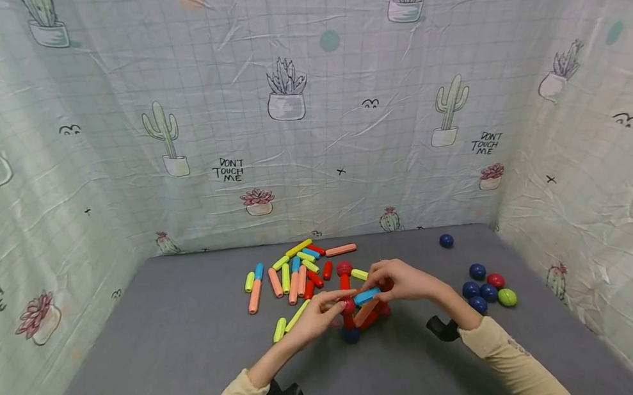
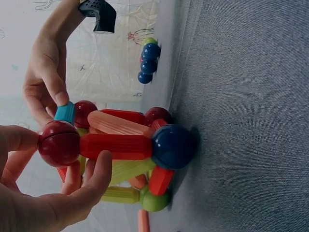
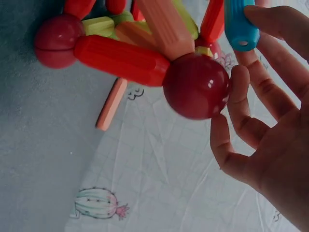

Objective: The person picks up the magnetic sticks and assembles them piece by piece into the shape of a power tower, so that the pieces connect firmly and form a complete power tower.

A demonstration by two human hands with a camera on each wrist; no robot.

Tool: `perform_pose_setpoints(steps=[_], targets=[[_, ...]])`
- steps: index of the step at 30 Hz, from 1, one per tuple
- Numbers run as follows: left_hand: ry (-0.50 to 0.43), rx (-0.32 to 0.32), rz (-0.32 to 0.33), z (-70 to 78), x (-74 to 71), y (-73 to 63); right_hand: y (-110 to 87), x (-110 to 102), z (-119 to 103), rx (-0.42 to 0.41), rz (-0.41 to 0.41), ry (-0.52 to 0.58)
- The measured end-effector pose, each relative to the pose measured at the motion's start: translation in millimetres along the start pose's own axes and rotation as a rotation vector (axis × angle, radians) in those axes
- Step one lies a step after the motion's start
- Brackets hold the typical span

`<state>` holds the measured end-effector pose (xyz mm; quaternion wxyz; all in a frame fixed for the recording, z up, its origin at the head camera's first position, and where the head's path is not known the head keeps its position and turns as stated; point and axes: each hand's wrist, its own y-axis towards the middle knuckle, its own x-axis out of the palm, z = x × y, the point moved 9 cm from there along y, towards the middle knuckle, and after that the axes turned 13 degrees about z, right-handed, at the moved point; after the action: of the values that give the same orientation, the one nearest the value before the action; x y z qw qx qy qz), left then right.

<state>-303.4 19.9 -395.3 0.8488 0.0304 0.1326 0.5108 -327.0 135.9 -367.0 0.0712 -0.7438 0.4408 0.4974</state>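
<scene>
A frame of ridged rods and balls stands on the table, with a blue ball and a green ball at its base. My left hand grips a red ball at an upper corner, with a finger against the red rod below it. My right hand pinches a short blue rod between thumb and fingers, its other fingers by another red ball. In the left wrist view, the blue rod's far end meets or passes behind the gripped ball; contact is unclear. An orange diagonal rod crosses one side.
Loose rods in yellow, orange, red and blue lie behind and left of the frame, among them an orange rod. Several loose balls sit at the right, including a green ball and a lone blue ball. A printed curtain surrounds the table.
</scene>
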Motion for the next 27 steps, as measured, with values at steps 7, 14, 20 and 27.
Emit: perform_pose_setpoints(steps=[7, 14, 20, 27], targets=[[0.063, 0.019, 0.0, 1.4, 0.2, -2.7, -12.3, -18.5, 26.5, 0.14, 0.145, 0.04], [0.134, 0.046, 0.043, 4.1, 1.6, -2.4, -27.5, -14.7, 47.1, 0.247, 0.12, 0.169], [0.184, 0.077, 0.084, 7.0, 4.4, -0.8, -34.3, -13.6, 46.1, 0.272, 0.129, 0.21], [0.14, 0.06, 0.085, 5.6, 2.8, 0.6, -42.4, -11.5, 40.9, 0.262, 0.133, 0.215]])
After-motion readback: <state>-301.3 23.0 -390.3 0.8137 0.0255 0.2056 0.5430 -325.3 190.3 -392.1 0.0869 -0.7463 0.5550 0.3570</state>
